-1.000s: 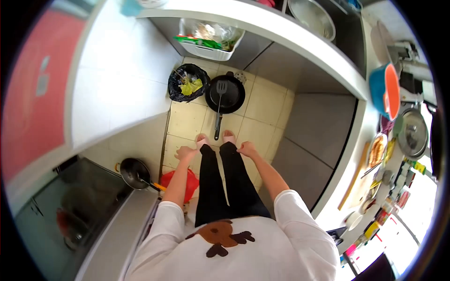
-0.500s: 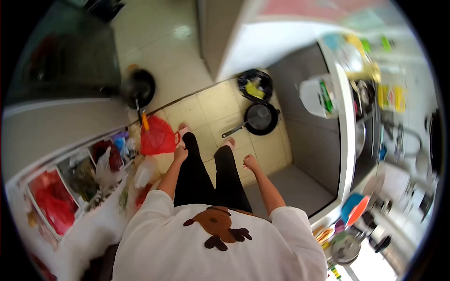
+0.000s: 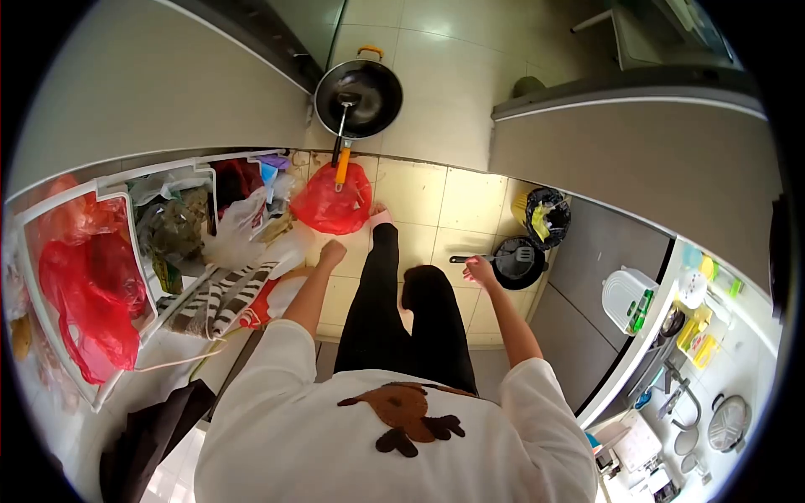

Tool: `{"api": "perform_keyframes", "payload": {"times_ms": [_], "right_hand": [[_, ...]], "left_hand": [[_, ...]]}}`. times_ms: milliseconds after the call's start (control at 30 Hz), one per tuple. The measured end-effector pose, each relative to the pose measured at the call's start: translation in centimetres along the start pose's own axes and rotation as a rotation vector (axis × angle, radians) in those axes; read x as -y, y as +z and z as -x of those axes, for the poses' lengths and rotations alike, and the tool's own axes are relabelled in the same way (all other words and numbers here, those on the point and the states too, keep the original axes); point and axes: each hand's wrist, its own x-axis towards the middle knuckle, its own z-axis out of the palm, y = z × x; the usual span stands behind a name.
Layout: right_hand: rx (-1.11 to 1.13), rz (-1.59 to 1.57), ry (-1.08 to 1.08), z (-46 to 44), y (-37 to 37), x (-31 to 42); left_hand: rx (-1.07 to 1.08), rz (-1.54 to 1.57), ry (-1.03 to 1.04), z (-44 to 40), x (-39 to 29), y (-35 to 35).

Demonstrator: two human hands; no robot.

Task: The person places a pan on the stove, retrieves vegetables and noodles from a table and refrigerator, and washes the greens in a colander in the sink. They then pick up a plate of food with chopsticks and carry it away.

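My left hand (image 3: 334,253) is closed in a loose fist with nothing showing in it, low and just right of a red plastic bag (image 3: 331,205) on the floor. My right hand (image 3: 480,272) holds nothing, its fingers partly curled and apart. In the picture it overlaps the handle area of a black frying pan (image 3: 518,272) with a slotted spatula (image 3: 524,254) in it; the pan stands on the floor below. Ahead on the floor is a large black wok (image 3: 375,92) with a ladle (image 3: 342,126) resting in it. An orange handle reaches over the red bag.
A white rack (image 3: 126,189) with bags and produce stands at left. A black-lined bin (image 3: 549,216) sits beyond the frying pan. Grey panels (image 3: 620,134) flank the passage ahead. Along the right run a counter and a sink tap (image 3: 683,394). A striped cloth (image 3: 226,298) hangs by the rack.
My view has swung left, so the wok, red bag and frying pan sit farther right in the picture. My right knee is now bent, and my right hand's fingers have loosened.
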Motion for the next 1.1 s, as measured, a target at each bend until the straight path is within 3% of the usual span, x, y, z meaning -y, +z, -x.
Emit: {"api": "perform_keyframes", "payload": {"times_ms": [67,133,167,200,267,367,400,467,500,567,600,633,700,767,833,867,900,933,967,1000,1067,1100], "right_hand": [[-0.019,0.105,-0.124,0.1,-0.2,-0.2],[0.108,0.221,0.01,0.3,-1.4,1.4],[0.235,0.464,0.115,1.1,-2.1,3.6],[0.362,0.705,0.223,1.5,-2.5,5.6],[0.389,0.961,0.221,-1.7,-4.5,7.4],[0.37,1.236,0.135,-6.6,-3.9,14.6],[0.296,1.201,0.159,-8.3,-2.6,16.7],[0.316,1.204,-0.035,-14.4,-0.1,18.7],[0.327,1.18,-0.062,-18.2,2.0,19.3],[0.306,1.215,-0.327,-23.9,7.4,20.5],[0.155,1.175,-0.506,-25.7,10.6,20.8],[0.103,1.017,-0.415,-27.3,14.0,21.4],[-0.003,0.627,-0.527,-31.0,20.2,20.6],[-0.054,0.369,-0.432,-34.1,26.3,20.5],[-0.102,0.222,-0.384,-36.6,30.3,19.3],[-0.106,0.052,-0.381,-37.5,31.6,19.3],[-0.104,-0.108,-0.378,-38.3,32.2,19.2],[-0.103,-0.111,-0.369,-38.9,32.3,19.1],[0.035,-0.305,-0.298,-39.4,32.2,19.2],[0.172,-0.502,-0.221,-39.6,32.2,19.2],[0.217,-0.557,-0.192,-38.6,31.4,19.7],[0.224,-0.581,-0.152,-37.3,30.6,20.4]], "left_hand": [[-0.119,0.124,0.026,-1.6,-0.7,-1.5],[-0.209,0.234,-0.014,-3.1,-0.5,-1.5],[-0.31,0.328,-0.041,-3.6,-0.2,-1.4],[-0.312,0.342,-0.054,-3.4,-0.2,-1.3],[-0.128,0.3,-0.136,-3.2,-0.7,-1.2],[-0.254,0.402,-0.1,-4.8,0.3,1.4],[-0.25,0.412,-0.121,-5.1,0.3,1.4],[-0.177,0.317,-0.071,-6.4,0.1,-0.1],[-0.321,0.337,-0.01,-8.5,1.9,1.6],[-0.33,0.19,0.085,-14.4,6.1,3.4],[-0.333,0.044,0.197,-17.4,7.3,4.1],[-0.363,0.138,0.17,-19.3,7.4,3.6],[-0.385,0.236,0.127,-24.3,8.9,5.1],[-0.347,0.633,0.163,-31.2,13.0,9.4],[-0.049,0.742,0.042,-29.6,7.7,4.7],[0.095,0.773,-0.029,-28.7,4.8,2.1],[0.098,0.771,-0.033,-30.0,5.2,3.3],[-0.028,0.703,0.045,-30.9,5.7,4.4],[-0.152,0.635,0.125,-31.6,6.0,5.4],[-0.144,0.629,0.119,-31.7,5.6,5.8],[0.152,0.942,-0.179,-31.2,3.5,5.9],[0.152,0.936,-0.185,-30.5,2.6,6.2]]}}
